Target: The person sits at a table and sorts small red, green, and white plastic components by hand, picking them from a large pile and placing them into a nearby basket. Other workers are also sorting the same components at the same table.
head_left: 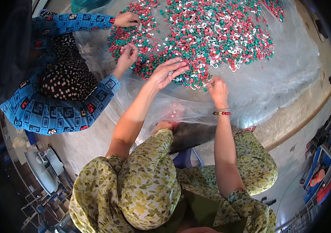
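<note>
A broad heap of small red, green and white plastic pieces [227, 27] lies on clear plastic sheeting, with white hook-shaped loops [234, 51] scattered through it. At the heap's near edge my left hand [167, 72] is open, its fingers stretched out over the pieces, a ring on one finger. To its right, my right hand [218, 91] is closed in a pinch at the near edge, beside several white loops [195, 86]. What its fingertips hold, if anything, is too small to make out. A beaded bracelet [221, 113] circles my right wrist.
At the left, a co-worker in blue patterned sleeves [60, 116] has both hands [127, 54] at the same heap. The plastic sheet [289, 77] spreads over a pale surface with a curved edge. Shoes [317, 177] sit on a rack at the right. A grey appliance [43, 171] stands at lower left.
</note>
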{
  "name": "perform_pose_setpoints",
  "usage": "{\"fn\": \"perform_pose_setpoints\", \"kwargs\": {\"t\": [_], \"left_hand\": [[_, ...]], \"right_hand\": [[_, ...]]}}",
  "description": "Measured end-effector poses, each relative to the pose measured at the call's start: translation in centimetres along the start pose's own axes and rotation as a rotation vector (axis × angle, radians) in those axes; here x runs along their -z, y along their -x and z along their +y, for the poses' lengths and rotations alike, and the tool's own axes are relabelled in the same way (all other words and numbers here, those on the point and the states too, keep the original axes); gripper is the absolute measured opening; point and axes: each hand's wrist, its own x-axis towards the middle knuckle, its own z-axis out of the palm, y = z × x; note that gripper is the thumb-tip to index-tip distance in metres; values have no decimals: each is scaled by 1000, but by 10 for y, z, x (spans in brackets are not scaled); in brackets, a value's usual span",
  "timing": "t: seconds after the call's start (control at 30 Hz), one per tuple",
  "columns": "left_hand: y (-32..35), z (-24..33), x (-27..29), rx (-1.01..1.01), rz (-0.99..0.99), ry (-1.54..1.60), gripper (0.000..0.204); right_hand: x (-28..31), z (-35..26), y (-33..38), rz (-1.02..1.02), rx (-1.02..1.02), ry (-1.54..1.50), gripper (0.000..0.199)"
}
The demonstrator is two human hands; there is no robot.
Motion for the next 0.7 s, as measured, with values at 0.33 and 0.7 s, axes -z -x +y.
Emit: {"fn": "perform_pose_setpoints", "kwargs": {"t": [0.33,0.7], "left_hand": [[8,7,2,-8,-128,-173,67],[19,-9,-51,-173,-84,-341,47]], "right_hand": [[9,-24,-14,-236,-135,-1245,13],[-3,-72,6,-508,-224,-1624,14]]}}
